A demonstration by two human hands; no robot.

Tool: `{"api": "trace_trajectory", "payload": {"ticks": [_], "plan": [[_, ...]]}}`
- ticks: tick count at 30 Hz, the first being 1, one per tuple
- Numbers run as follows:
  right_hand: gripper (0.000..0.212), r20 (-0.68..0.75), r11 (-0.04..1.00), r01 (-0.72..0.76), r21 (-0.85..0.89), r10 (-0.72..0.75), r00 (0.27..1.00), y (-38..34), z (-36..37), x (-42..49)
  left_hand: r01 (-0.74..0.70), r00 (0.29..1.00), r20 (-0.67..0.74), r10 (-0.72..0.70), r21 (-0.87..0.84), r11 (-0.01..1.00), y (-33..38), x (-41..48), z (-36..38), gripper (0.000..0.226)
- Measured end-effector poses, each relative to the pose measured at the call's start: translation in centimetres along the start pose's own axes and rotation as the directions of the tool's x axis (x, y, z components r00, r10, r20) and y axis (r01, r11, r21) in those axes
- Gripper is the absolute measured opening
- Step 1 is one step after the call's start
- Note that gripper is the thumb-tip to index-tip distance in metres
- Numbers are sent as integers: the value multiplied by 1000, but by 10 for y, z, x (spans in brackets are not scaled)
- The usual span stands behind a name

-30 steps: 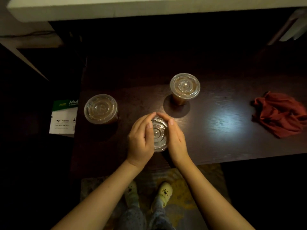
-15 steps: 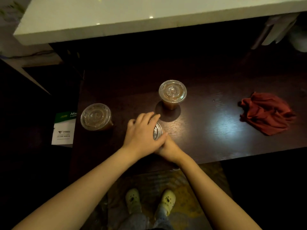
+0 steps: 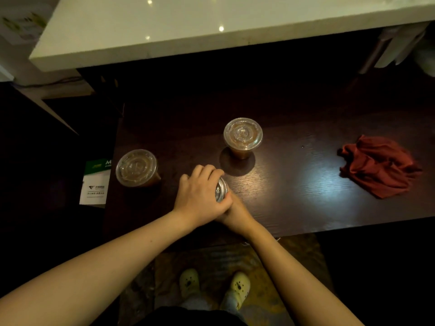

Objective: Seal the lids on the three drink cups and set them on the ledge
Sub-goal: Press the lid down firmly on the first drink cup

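Three clear plastic cups of brown drink stand on a dark wooden table (image 3: 294,191). The left cup (image 3: 136,167) and the far cup (image 3: 243,134) each carry a clear lid. The near cup (image 3: 221,189) is mostly hidden: my left hand (image 3: 200,196) lies flat over its lid, and my right hand (image 3: 233,211) wraps its side from below, largely covered by the left. Only a sliver of the lid's rim shows. A pale stone ledge (image 3: 211,27) runs across the top, above and behind the table.
A crumpled red cloth (image 3: 379,165) lies at the table's right. A green and white box (image 3: 95,182) sits off the left edge. My feet in yellow clogs (image 3: 214,285) show below the front edge. A pale post (image 3: 386,50) stands at the far right.
My left hand has moved from the cup's side onto the top of its lid, and my right hand has slid lower under it. The view has pulled back, showing more of the ledge.
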State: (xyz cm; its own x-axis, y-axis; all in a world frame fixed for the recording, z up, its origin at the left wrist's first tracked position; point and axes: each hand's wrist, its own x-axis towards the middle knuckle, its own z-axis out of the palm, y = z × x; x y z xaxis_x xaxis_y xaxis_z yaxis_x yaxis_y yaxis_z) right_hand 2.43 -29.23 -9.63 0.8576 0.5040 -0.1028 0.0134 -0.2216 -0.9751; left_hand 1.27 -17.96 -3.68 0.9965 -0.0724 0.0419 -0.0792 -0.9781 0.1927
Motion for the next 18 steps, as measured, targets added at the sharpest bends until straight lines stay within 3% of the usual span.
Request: {"api": "trace_trajectory", "payload": {"ticks": [4,8,11,14,18], "plan": [[62,-3,999,11,-51,-11,1000,4,1,0,-11,999,35,11,-10,1000,-1,1,-4,55],[65,-86,997,8,-73,-14,996,7,10,0,-81,986,144,83,-22,996,-5,3,-14,75],[80,-150,989,-2,-145,-20,988,11,19,-2,77,963,256,-83,33,997,-4,0,-20,90],[77,-216,980,-7,-198,-37,976,9,28,-9,258,917,320,-238,-21,966,2,-4,-26,102],[74,-210,996,-1,-94,-19,978,10,31,-22,114,917,394,-65,-103,988,-9,-1,-35,101]]}}
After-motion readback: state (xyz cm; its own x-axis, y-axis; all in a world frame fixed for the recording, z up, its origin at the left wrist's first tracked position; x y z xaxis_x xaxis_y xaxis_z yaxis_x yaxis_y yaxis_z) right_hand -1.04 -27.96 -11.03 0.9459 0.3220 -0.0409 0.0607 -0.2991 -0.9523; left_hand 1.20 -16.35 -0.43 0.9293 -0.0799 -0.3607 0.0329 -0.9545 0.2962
